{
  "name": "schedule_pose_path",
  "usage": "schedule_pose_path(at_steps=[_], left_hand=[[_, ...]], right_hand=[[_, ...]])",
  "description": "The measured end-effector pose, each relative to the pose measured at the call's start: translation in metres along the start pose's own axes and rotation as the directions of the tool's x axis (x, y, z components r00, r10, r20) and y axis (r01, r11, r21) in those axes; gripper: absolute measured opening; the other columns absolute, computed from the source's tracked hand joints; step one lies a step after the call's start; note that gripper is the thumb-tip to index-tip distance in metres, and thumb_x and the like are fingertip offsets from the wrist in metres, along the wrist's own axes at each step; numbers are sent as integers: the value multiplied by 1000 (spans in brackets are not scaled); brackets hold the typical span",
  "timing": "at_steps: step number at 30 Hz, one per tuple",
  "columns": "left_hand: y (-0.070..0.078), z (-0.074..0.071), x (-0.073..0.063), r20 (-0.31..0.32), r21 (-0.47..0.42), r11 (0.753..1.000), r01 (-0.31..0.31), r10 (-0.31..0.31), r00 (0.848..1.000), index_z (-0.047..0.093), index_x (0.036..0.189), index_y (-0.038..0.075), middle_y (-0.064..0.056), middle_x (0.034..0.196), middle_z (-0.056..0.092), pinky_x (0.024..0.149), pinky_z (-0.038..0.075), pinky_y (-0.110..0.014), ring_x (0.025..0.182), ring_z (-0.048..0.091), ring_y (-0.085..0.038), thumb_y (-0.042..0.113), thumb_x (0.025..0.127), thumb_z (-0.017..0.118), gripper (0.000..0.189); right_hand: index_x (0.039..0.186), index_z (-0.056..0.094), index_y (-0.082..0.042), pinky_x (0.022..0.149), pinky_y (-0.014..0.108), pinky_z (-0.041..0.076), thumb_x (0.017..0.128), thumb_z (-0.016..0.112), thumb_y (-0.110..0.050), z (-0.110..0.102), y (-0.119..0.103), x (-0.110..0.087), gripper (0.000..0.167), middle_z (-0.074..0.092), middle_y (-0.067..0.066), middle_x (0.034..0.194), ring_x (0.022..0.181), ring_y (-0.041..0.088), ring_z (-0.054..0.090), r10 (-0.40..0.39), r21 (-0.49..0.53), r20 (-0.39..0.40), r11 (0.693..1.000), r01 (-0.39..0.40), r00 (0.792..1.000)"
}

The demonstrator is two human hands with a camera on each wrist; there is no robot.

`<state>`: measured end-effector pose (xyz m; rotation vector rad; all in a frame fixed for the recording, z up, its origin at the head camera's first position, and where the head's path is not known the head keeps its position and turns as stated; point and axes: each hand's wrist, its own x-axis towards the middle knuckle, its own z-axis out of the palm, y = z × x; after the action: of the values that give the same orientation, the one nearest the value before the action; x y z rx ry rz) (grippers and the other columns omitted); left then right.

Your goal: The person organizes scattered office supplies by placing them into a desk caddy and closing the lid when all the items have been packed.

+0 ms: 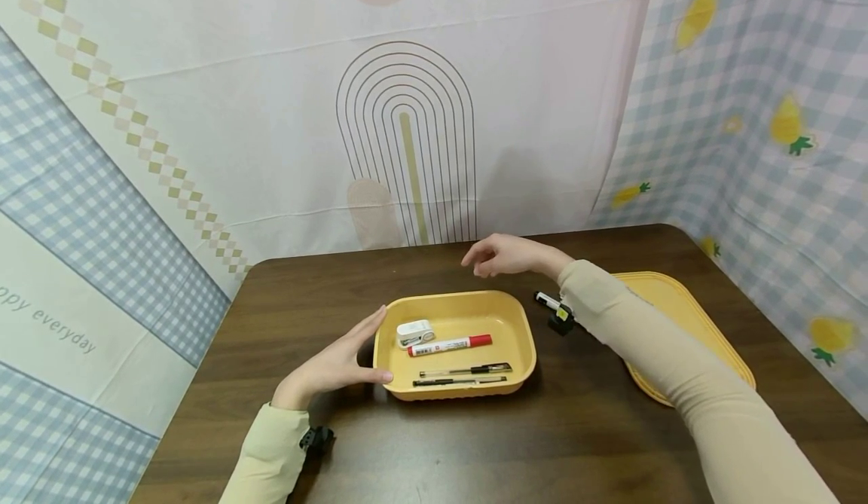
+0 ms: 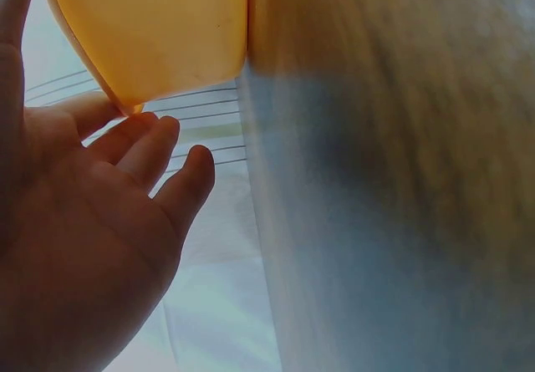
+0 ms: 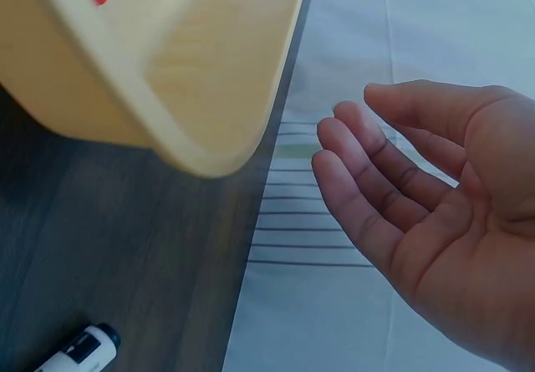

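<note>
In the head view a yellow plastic box (image 1: 461, 395) stands on the table. My left hand (image 1: 332, 372) spreads along its left end, thumb at the near corner and fingers at the far corner. In the left wrist view the fingertips touch the rim of the box (image 2: 159, 33). Inside lie a small white stapler-like object (image 1: 414, 331), a red-capped marker (image 1: 450, 346) and two slim black-capped pens (image 1: 468, 371). My right hand (image 1: 508, 254) hovers past the far right corner, fingers loosely bent around nothing. Below it on the table lies a black-and-white marker (image 1: 546, 300).
A flat yellow lid or tray (image 1: 685, 316) lies on the right of the table, partly covered by my right sleeve (image 1: 671, 353). The dark wooden table (image 1: 447, 444) meets a patterned curtain (image 1: 271, 112) at the back and sides.
</note>
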<state>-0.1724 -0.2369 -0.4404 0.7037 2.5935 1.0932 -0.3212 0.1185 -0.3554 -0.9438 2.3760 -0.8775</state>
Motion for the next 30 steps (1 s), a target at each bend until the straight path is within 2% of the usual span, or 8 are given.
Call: schedule_pose_path(at_steps=[4,8,15,18,22,26,30], left_hand=[[0,0,0,-2,2,1000,6,-6,1000,12,164,23,-4,170,8,118,20,-54,153,11,-23,49,80,83,113],[-1,0,0,-3,2,1000,7,-7,1000,12,164,24,-3,170,8,118,20,-53,153,11,-22,50,80,83,113],[-3,1,0,0,0,1000,3,-3,1000,12,164,24,-3,170,8,118,19,-53,153,10,-21,51,80,83,113],[-4,1,1,2,1,1000,2,-2,1000,12,164,24,-2,170,8,118,20,-53,153,10,-21,52,80,83,113],[-4,2,1,2,0,1000,7,-7,1000,12,164,26,-1,170,8,118,20,-53,153,10,-21,51,80,83,113],[-4,2,1,-1,4,1000,8,-8,1000,12,164,26,-2,170,8,118,20,-54,153,11,-22,51,80,83,113],[-4,2,1,-6,6,1000,3,-3,1000,12,164,25,-2,169,8,118,20,-53,153,11,-22,50,80,83,113]], right_hand=[[132,64,-3,89,43,54,100,60,-9,-4,5,-5,33,70,9,109,96,20,66,17,22,-27,1000,-17,999],[132,64,-2,90,46,54,100,60,-9,-8,11,-11,33,69,10,109,98,23,66,36,45,-59,998,-33,998],[132,63,-2,86,38,55,100,59,-8,-17,20,-20,33,68,11,108,105,31,64,59,85,-102,995,-51,993],[133,62,-1,89,42,54,101,58,-8,-21,26,-26,33,68,12,109,108,34,63,73,113,-116,992,-60,991],[134,61,0,95,50,51,102,55,-9,-25,32,-33,33,67,15,115,108,31,63,75,139,-132,989,-56,988],[135,60,0,94,48,52,104,54,-11,-29,38,-40,33,66,17,120,110,30,63,82,148,-152,987,-59,985],[135,60,0,95,48,52,104,54,-11,-32,42,-49,33,65,19,121,114,36,61,88,159,-172,985,-60,981]])
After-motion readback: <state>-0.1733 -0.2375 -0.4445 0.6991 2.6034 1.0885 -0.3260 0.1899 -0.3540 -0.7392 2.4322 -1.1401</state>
